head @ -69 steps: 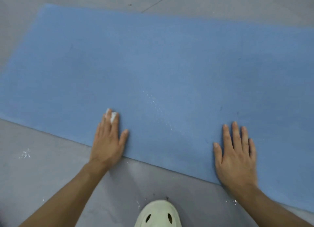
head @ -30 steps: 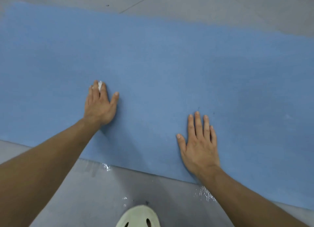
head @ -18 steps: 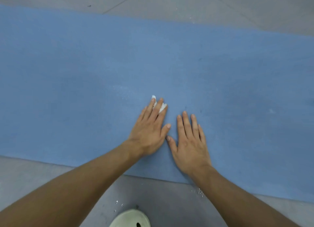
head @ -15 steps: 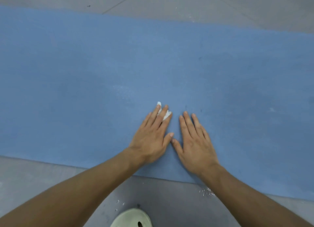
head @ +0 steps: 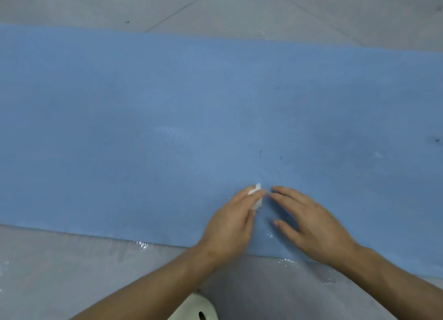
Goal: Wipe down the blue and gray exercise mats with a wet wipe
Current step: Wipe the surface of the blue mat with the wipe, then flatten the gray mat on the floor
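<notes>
Blue mat [head: 143, 128]: lies flat and unrolled, stretching across the whole view from left to right. Its near long edge runs just in front of the person's wrists.
Wet wipe [head: 256, 190]: a small white wad on the mat, close to that near edge and a little right of the middle. Only scraps of it show, one poking out above the fingers that cover it and one just below them.
Left hand [head: 230, 226]: laid over the wipe with the fingers stretched out fairly straight, pressing it to the mat. The thumb is hidden under the hand, so I cannot tell whether it helps to hold the wad.
Right hand [head: 311, 226]: holds nothing. The fingers are straight and a little spread, resting on the mat just beside the other hand, with the two sets of fingertips all but meeting.
Mat surface: a pale damp sheen [head: 172, 132] left of the middle, a couple of dark specks [head: 260, 153] beyond the hands, and another out near the right side.
Floor [head: 72, 271]: grey and smooth, with shiny wet spots [head: 142, 245] along the mat's near edge.
Shoe [head: 199, 311]: pale, with holes in its top, at the very bottom of the view between the two forearms.
</notes>
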